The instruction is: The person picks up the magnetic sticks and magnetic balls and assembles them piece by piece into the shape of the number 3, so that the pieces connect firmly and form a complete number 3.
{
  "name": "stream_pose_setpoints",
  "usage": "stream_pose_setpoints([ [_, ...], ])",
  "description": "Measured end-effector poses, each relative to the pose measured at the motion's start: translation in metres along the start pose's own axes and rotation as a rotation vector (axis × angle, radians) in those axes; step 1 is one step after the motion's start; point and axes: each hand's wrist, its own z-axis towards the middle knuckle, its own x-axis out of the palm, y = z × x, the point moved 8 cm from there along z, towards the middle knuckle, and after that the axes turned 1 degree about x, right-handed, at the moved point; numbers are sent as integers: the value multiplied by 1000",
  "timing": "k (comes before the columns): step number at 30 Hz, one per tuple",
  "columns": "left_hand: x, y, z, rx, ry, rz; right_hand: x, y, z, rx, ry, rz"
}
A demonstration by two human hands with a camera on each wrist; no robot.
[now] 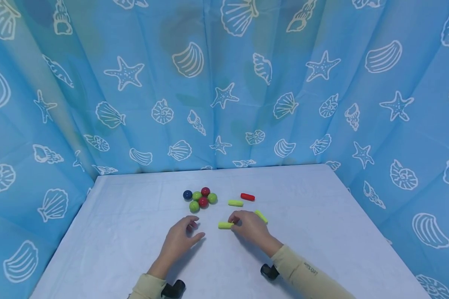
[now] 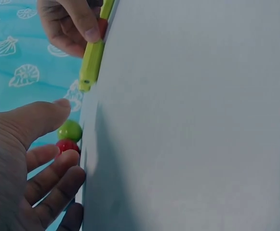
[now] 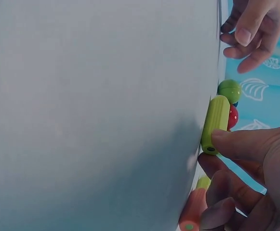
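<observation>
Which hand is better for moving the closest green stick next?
Probably the right hand: it pinches that green stick by one end, while the left hand is empty and touches no stick.

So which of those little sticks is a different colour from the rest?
The red stick, lying farthest back in the head view; the other three sticks are all yellow-green.

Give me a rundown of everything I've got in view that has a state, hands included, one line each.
Left hand: open, holding nothing
Right hand: pinching the nearest yellow-green stick
Nearest yellow-green stick: pinched at one end
Other two yellow-green sticks: lying on their sides
Red stick: lying on its side
Six balls: bunched together
White cloth: spread out
Blue curtain: hanging in folds
</observation>
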Motion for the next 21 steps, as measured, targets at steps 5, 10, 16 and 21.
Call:
stream_pose_setpoints([
  [5, 5, -3, -2, 5, 20, -19, 2, 4, -3, 4, 20, 2],
  [10, 10, -4, -2, 2, 45, -33, 4, 10, -6, -4, 29, -7],
  [16, 15, -6, -4, -26, 71, -50, 6, 14, -11, -32, 33, 5],
  [21, 16, -9, -6, -13, 74, -51, 8, 18, -14, -57, 39, 13],
])
